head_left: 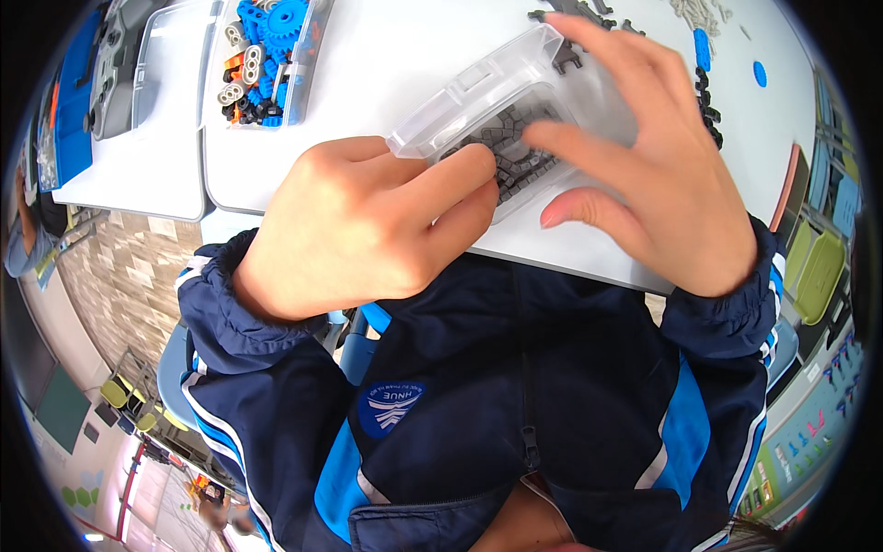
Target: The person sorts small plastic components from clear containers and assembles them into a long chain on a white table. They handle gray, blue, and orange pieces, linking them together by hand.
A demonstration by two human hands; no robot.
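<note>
A clear plastic box (589, 115) sits tilted near the table's front edge, its lid (474, 83) raised. Small dark grey building pieces (520, 138) fill part of it. My left hand (377, 216) is closed on the box's left side with its fingers curled; the fingertips are partly hidden. Over the right side of the box, my right hand (662, 152) has its fingers spread and nothing visible between them. Its index finger reaches over the grey pieces, and the thumb stays apart.
An open clear bin (299, 83) of blue, orange, grey and black pieces stands at the back left, near a grey game controller (120, 69). Black pieces (706, 106), a blue oval piece (760, 74) and light grey pieces (696, 14) lie on the white table (368, 55).
</note>
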